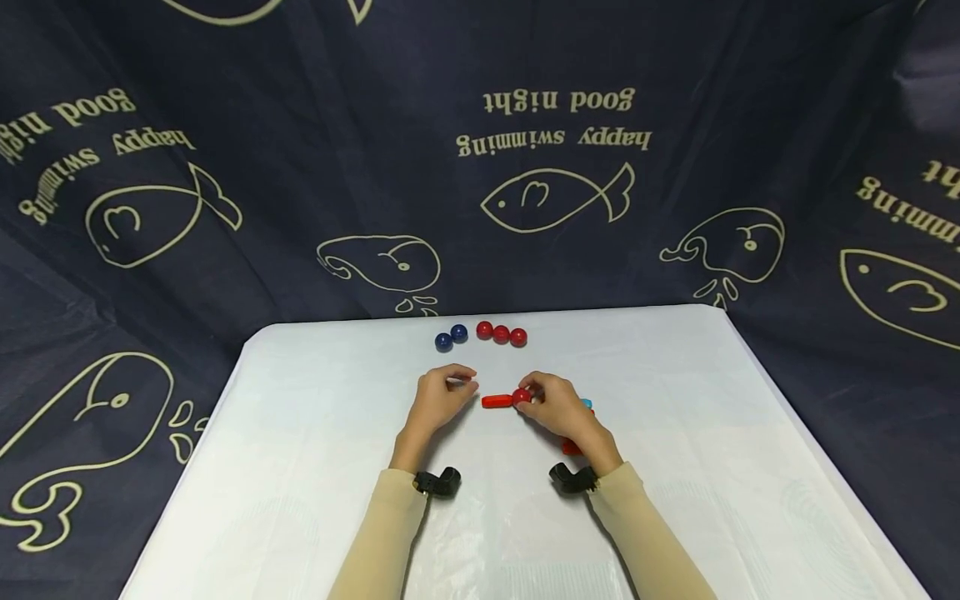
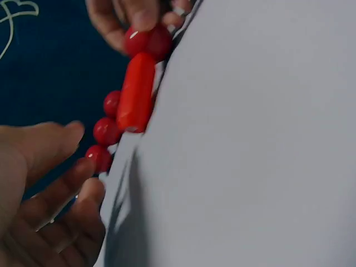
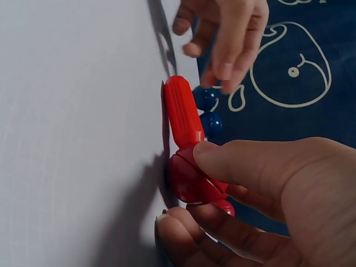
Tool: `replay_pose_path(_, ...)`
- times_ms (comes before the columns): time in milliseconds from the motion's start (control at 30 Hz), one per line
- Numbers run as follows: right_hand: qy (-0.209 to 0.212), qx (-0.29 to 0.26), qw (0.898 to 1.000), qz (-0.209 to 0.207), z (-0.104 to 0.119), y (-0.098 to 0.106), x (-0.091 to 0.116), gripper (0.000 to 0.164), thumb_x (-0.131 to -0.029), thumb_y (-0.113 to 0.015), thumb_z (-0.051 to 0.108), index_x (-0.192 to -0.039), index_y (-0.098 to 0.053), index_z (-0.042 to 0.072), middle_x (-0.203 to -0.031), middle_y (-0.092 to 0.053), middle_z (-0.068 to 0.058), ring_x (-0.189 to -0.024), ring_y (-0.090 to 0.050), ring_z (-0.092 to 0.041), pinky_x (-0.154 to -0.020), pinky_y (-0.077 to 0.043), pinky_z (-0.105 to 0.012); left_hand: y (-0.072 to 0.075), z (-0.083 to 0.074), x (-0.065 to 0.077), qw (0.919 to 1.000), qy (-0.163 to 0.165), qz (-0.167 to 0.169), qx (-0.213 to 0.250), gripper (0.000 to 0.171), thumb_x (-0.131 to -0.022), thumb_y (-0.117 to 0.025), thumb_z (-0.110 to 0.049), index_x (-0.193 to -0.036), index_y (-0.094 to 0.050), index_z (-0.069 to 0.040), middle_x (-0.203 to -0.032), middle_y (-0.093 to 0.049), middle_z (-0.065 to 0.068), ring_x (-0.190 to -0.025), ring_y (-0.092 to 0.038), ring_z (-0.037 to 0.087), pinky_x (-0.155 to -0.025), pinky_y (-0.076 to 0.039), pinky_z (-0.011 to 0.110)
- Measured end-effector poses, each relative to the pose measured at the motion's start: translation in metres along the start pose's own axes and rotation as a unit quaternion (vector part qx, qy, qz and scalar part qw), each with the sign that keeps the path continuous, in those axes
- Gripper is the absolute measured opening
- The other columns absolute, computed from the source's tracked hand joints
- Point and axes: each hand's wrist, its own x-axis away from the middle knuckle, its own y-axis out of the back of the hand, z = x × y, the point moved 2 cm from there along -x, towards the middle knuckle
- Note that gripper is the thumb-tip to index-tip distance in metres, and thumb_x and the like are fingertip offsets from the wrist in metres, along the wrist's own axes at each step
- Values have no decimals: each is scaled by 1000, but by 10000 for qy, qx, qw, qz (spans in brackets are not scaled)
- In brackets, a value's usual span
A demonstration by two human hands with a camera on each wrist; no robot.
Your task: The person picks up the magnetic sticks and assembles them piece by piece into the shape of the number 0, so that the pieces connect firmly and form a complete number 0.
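Note:
My right hand pinches a shiny red ball between thumb and fingers. Joined end to end with this ball is a short, ribbed red stick, which points left toward the other hand. Whether the stick touches the table cannot be told. My left hand is just left of the stick's free end, thumb and fingers apart with nothing between them. In the left wrist view, a gap separates its fingertips from the stick.
Toward the back of the white table lie two dark blue balls and a row of three red balls. Partly hidden by the right forearm are a red piece and a light blue piece. Dark printed cloth hangs behind.

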Motion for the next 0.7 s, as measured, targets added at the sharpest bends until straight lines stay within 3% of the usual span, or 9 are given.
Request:
replay_pose_path(167, -18, 5, 10000, -29, -1, 0, 0, 26, -89, -81, 13, -112, -71, 7, -95, -69, -6, -80, -59, -16, -73, -51, -30, 17, 3, -15, 9977, -194, -651, 2, 16, -90, -79, -10, -106, -79, -7, -101, -78, 11, -69, -69, 16, -66, -56, 27)
replay_pose_path(433, 11, -41, 10000, -56, -1, 0, 1, 25, -90, -80, 13, -113, -71, 6, -95, -69, -6, -80, -58, -17, -73, -51, -31, 24, 16, -36, 9898, -292, -1397, 7, 21, -87, -78, -5, -108, -78, -2, -101, -76, 16, -68, -69, 23, -64, -55, 26)
replay_pose_path(567, 72, -40, 9999, -87, 0, -1, 1, 25, -89, -80, 13, -112, -71, 6, -94, -69, -6, -80, -58, -16, -73, -51, -31, 29, 23, -43, 9886, -15, -1502, -82, 26, -87, -77, -5, -113, -76, -2, -108, -74, 18, -74, -71, 27, -68, -55, 31)
replay_pose_path(700, 49, -77, 9999, -91, 0, -2, 1, 26, -89, -80, 13, -112, -71, 6, -94, -69, -6, -79, -58, -16, -71, -51, -30, 32, 27, -50, 9898, 173, -1393, -256, 31, -88, -76, -7, -118, -74, -3, -114, -72, 19, -77, -69, 28, -72, -53, 36)
